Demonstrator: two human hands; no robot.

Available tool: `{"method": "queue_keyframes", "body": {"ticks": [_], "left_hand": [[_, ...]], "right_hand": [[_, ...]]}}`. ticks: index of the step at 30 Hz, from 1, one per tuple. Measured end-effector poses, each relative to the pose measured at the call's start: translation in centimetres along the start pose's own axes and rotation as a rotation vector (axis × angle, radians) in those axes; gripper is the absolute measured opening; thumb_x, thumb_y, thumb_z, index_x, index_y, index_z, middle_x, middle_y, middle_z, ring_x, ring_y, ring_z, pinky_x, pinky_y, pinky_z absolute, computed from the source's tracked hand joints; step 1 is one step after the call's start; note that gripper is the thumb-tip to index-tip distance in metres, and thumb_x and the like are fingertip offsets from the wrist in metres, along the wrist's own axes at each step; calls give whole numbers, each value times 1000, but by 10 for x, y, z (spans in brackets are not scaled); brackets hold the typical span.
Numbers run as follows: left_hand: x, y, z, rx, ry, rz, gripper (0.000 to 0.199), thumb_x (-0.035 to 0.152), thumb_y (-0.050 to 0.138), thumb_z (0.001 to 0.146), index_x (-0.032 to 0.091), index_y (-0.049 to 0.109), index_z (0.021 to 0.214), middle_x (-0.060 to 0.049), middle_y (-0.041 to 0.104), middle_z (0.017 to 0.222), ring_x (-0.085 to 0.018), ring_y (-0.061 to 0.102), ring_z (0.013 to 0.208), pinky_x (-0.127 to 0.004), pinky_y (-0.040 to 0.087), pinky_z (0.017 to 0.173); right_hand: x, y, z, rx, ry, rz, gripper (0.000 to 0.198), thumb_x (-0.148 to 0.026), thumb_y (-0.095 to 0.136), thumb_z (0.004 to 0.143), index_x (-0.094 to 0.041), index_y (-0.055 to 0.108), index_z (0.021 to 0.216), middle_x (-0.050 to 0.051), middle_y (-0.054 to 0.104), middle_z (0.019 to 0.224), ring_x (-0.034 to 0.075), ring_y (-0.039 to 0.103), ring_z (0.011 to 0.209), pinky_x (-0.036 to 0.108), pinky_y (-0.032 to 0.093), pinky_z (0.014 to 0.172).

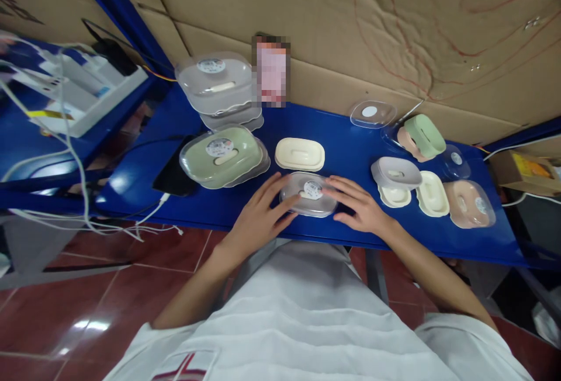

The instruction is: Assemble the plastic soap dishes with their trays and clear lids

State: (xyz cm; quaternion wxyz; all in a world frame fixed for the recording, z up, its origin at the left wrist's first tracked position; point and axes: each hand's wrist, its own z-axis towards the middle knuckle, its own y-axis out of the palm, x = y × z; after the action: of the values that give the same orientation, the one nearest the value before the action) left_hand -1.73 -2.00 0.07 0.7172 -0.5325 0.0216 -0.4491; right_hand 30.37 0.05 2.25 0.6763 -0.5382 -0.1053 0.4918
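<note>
**My left hand (256, 214) and right hand (363, 208) at a clear-lidded grey container (309, 209)**

Head view, looking forward and down. My fingers are spread and slightly bent, not curled into a fist. The grey container lies between them on a blue table (346, 156), with left fingers over one end of its clear lid and right fingers over the other. How firmly they press, I cannot tell. A round white label shows on the lid between my fingertips.

Just beyond my fingertips sits a cream tray (300, 153). Left of my left fingers is a green container (239, 168) under a clear lid; beside it lies a flat black device (173, 170). Farther out that way, a stack of grey lidded containers (219, 97) stands near a pixelated pink patch (272, 74).

To the right of my right fingers, well apart, are a pale lavender container (397, 170), a second cream tray (433, 194) and a peach container (464, 205) with a clear lid. Beyond these, a green box (425, 134) leans on a peach one. Farthest from my fingers rises a cardboard wall (324, 18).
</note>
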Motion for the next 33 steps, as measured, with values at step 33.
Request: {"method": "queue_keyframes", "body": {"ticks": [33], "left_hand": [[12,0,33,-221,107,72,37,30,59,108,23,67,144,-15,59,161,-34,64,141,-57,53,118]], "right_hand": [[43,-91,-56,-133,525,-600,57,-39,59,107,-19,55,159,18,63,156,38,61,144,61,49,118]]}}
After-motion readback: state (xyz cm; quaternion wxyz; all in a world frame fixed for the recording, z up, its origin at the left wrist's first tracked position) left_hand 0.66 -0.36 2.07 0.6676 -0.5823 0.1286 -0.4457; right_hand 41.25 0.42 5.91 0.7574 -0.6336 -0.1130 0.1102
